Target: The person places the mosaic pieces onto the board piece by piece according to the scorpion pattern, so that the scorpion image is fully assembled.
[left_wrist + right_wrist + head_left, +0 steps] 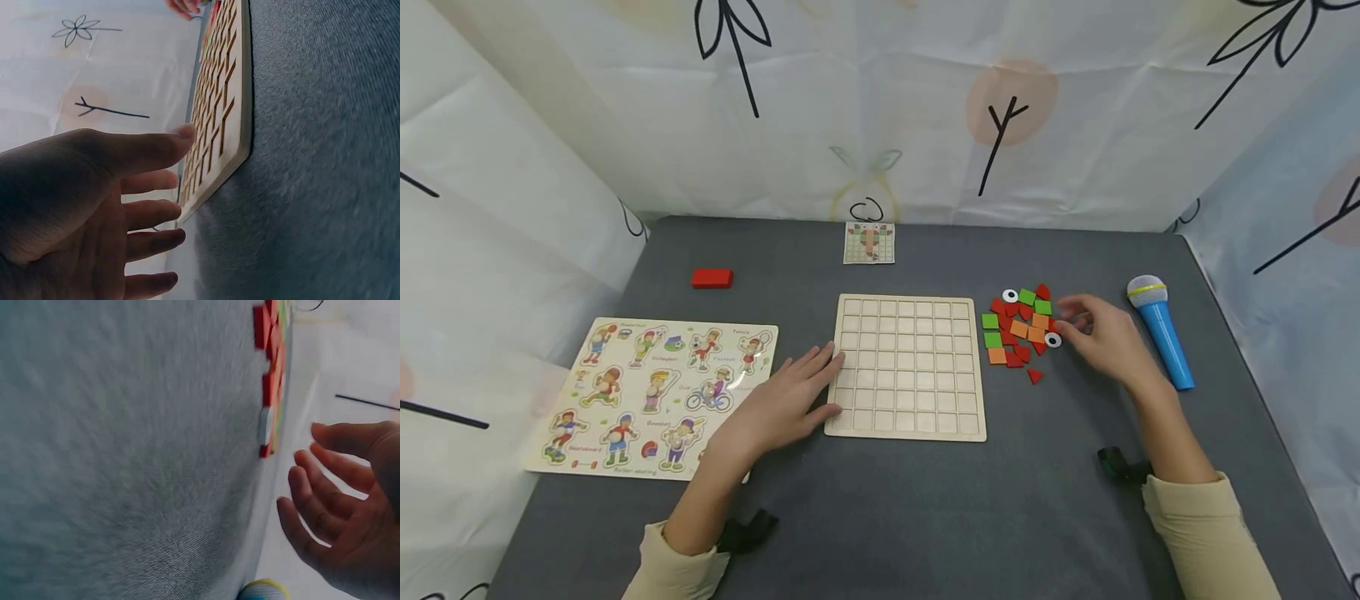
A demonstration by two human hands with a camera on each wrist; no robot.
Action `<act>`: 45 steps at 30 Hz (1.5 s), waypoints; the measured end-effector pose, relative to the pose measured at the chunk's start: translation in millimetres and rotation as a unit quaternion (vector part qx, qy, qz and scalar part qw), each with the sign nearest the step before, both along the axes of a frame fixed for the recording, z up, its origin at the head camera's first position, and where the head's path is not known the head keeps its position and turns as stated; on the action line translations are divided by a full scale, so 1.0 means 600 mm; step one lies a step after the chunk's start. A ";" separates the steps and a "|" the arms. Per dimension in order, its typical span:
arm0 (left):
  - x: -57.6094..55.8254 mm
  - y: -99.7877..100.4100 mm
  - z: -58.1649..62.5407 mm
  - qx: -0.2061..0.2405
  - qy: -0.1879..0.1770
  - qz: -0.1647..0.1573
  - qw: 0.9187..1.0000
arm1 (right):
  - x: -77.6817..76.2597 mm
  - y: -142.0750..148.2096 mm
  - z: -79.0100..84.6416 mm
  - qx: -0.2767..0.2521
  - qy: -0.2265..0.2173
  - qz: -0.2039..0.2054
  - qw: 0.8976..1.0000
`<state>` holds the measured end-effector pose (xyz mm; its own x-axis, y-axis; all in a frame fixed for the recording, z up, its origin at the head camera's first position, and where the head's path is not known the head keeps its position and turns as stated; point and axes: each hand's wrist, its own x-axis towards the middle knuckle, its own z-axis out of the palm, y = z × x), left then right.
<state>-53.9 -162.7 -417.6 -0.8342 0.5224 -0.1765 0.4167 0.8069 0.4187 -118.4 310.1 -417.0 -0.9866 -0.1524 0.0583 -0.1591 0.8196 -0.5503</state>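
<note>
A wooden grid board (907,367) with bare square cells lies in the middle of the table. My left hand (786,396) is at its left edge, fingers straight and fingertips right at the rim; the left wrist view shows the thumb near the board's corner. To the right of the board lies a loose cluster of red, green and orange pieces, among them a green square (993,340), an orange square (997,357) and a red triangle (1035,377). Beside the cluster hovers my right hand (1101,333), fingers loosely bent with nothing between them, near a white ring piece (1053,340).
A picture puzzle board (655,400) with cartoon figures lies at the left, partly under my left forearm. A red block (712,278) sits behind it. At the back edge is a small pattern card (869,243). A blue toy microphone (1163,333) lies at the right.
</note>
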 end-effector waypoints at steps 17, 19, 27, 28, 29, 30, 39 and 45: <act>-0.013 -0.020 -0.075 0.078 -0.041 0.012 0.996 | -0.057 0.022 -0.007 0.031 -0.179 -0.009 0.983; -0.013 -0.017 -0.066 0.082 -0.051 0.014 0.995 | -0.058 0.021 -0.006 0.034 -0.183 -0.011 0.982; -0.012 -0.015 -0.064 0.100 -0.069 0.028 0.992 | -0.057 0.025 -0.008 0.031 -0.173 -0.011 0.984; -0.012 -0.014 -0.064 0.098 -0.068 0.028 0.993 | -0.057 0.027 -0.009 0.032 -0.173 -0.009 0.984; -0.011 -0.014 -0.062 0.096 -0.069 0.028 0.993 | -0.057 0.029 -0.009 0.033 -0.173 -0.007 0.984; -0.011 -0.012 -0.058 0.092 -0.073 0.030 0.993 | -0.058 0.031 -0.009 0.035 -0.173 -0.004 0.984; -0.016 -0.018 -0.077 0.095 -0.065 0.029 0.993 | -0.056 0.033 -0.008 0.034 -0.144 0.013 0.989; -0.013 -0.020 -0.071 0.114 -0.056 0.017 0.992 | -0.033 0.025 -0.005 0.006 -0.048 -0.013 0.999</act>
<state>-61.7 -174.9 -460.2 -0.8337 0.5315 -0.1498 0.3314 0.6987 0.6341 -138.3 325.0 -420.2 -0.9913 -0.1258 -0.0390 -0.0835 0.8294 -0.5524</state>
